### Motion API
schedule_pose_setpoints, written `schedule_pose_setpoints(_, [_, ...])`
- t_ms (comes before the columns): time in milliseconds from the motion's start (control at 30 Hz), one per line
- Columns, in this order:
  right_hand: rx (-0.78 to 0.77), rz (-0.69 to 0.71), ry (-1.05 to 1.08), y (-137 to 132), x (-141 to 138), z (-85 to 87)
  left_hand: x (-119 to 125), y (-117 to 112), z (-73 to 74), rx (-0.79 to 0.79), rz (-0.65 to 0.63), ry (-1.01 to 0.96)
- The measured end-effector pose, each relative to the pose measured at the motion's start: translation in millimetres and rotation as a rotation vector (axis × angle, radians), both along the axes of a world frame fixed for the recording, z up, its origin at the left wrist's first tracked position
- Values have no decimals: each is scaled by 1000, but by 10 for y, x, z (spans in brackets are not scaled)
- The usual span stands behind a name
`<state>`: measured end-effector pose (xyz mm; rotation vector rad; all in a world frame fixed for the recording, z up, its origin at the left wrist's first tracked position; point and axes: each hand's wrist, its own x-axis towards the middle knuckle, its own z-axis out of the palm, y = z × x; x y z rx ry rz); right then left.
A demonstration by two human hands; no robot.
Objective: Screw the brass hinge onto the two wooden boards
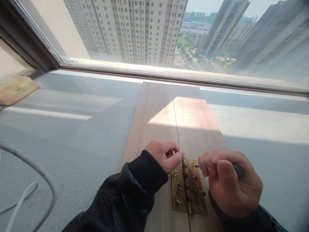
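Note:
A brass-coloured hinge [189, 190] lies opened flat across the seam between two pale wooden boards [158, 112]. Several screws stand in its holes, some tilted, with their heads raised above the metal. My left hand [165, 154] is closed in a pinch at the hinge's top edge; whatever is between the fingertips is hidden. My right hand [233, 183] wraps around a screwdriver, whose dark rounded handle end [238, 170] shows beside the thumb. Its tip side points left to the upper right screw [195, 165], and the fingers cover most of the tool.
Beneath the boards is a speckled, light sill [96, 138] crossed by sunlight. A grey hose or thick cable [45, 177] curves at the left, with a thinner white cord [21, 203]. An orange-yellow packet [16, 90] lies farther back, near the window frame [145, 74].

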<state>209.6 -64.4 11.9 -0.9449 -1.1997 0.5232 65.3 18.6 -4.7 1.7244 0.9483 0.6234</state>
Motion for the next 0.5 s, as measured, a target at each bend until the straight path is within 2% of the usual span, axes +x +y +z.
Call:
schedule_pose_setpoints(100, [-53,37,73,24,2,-12,6,-3,0,-4,-2,1])
schedule_pose_setpoints(267, [-157,15,22,-16,9,52,0,-2,6,-12,-5,0])
schedule_pose_setpoints(400, [-221,148,137,-39,-22,102,-3,3,14,-17,-2,-4])
schedule_pose_setpoints(500, [-275,280,85,-20,16,142,4,3,16,-20,-1,-5])
